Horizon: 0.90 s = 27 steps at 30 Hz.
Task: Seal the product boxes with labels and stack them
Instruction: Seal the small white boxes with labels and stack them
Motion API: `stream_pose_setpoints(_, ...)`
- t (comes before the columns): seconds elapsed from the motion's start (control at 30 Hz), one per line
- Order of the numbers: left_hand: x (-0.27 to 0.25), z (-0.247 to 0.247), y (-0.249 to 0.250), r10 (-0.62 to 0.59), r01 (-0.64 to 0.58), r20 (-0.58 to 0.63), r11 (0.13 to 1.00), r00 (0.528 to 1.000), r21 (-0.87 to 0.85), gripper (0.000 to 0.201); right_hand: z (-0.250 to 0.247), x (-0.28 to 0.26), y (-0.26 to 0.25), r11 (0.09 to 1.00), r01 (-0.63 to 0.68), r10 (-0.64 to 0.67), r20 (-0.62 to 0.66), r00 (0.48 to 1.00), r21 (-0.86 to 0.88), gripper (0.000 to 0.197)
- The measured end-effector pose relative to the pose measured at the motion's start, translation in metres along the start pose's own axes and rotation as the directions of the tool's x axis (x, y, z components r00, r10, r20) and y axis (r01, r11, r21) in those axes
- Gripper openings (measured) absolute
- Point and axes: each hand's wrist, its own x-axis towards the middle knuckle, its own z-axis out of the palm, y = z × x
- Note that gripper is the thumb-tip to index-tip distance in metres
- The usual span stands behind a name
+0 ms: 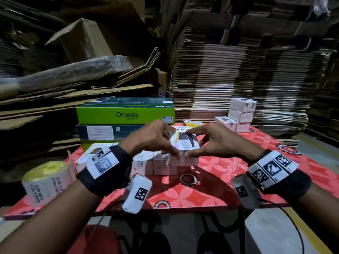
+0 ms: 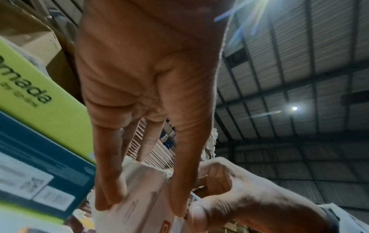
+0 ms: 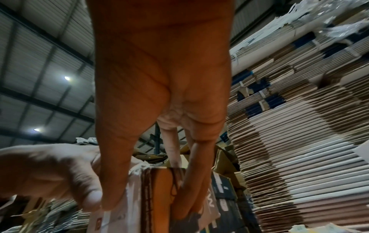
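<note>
Both hands, left [image 1: 152,137] and right [image 1: 216,142], pinch the product box [image 1: 184,143], its long axis pointing away.

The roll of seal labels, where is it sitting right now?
In the head view the roll of labels sits at the near left corner of the red table, just left of the person's left wrist, nearer than the green Omada box.
</note>
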Motion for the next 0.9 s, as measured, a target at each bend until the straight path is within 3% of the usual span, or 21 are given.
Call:
stream_pose_setpoints(0.17,-0.022,-0.039,-0.023,-0.056,0.056,-0.012,0.996,0.998,-0.068,0.056,0.014,0.027,-0.038,0.994,0.1,-0.1,-0.001,0.995,-0.036,0.078)
stream_pose_setpoints(0.33,-0.04,-0.072,-0.053,-0.146,0.14,-0.081,0.987,0.986,-0.081,0.082,0.033,0.059,-0.075,0.98,0.181,-0.182,-0.002,0.983,-0.085,0.078)
stream_pose_setpoints(0.7,-0.072,-0.118,-0.12,-0.222,0.217,-0.116,0.975,0.968,-0.052,0.091,0.08,0.11,-0.13,0.962,0.274,-0.274,0.023,0.962,-0.011,0.068)
stream_pose_setpoints(0.9,-0.08,-0.125,-0.14,-0.249,0.247,-0.162,0.968,0.955,-0.03,0.068,0.107,0.128,-0.145,0.953,0.292,-0.295,0.03,0.955,0.083,0.079)
